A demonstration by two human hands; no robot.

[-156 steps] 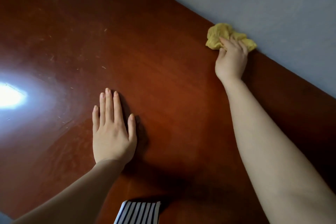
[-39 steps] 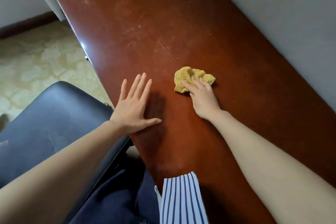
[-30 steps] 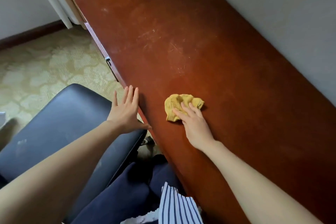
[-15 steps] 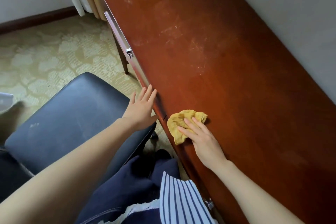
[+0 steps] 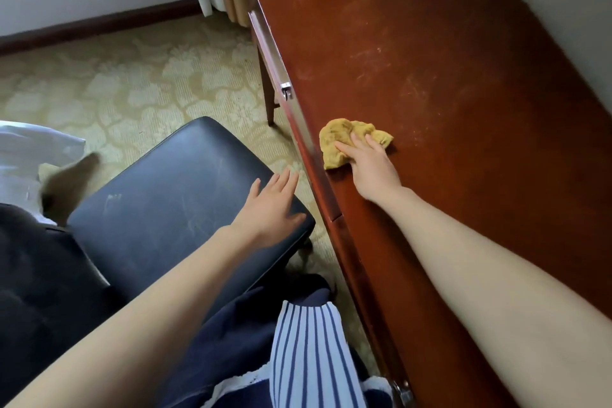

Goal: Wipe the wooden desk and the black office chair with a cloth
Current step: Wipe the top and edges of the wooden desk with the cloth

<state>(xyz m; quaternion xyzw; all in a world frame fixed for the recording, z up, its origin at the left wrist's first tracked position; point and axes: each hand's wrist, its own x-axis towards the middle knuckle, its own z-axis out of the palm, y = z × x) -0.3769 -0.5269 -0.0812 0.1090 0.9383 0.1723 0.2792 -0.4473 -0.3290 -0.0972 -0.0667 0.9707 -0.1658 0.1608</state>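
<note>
The right hand (image 5: 371, 164) pressed the yellow cloth (image 5: 337, 139) with straight fingers at the chair-side edge of the wooden desk (image 5: 463, 103). The left hand (image 5: 270, 207), flat and empty, lay over the desk-side corner of the black chair (image 5: 165, 199).

Glossy wood desk (image 5: 430, 109), scuffed leather chair (image 5: 172, 182)

Head camera looks down, seemingly leftward, close over desk (image 5: 463, 109).

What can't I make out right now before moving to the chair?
Head view:
Desk: near end cut off by the frame edges, part covered by the right forearm.
Cloth: portion hidden under the right hand.
Chair: base hidden under the seat.
Brown shape beside chair: blurred, unidentifiable.
</note>
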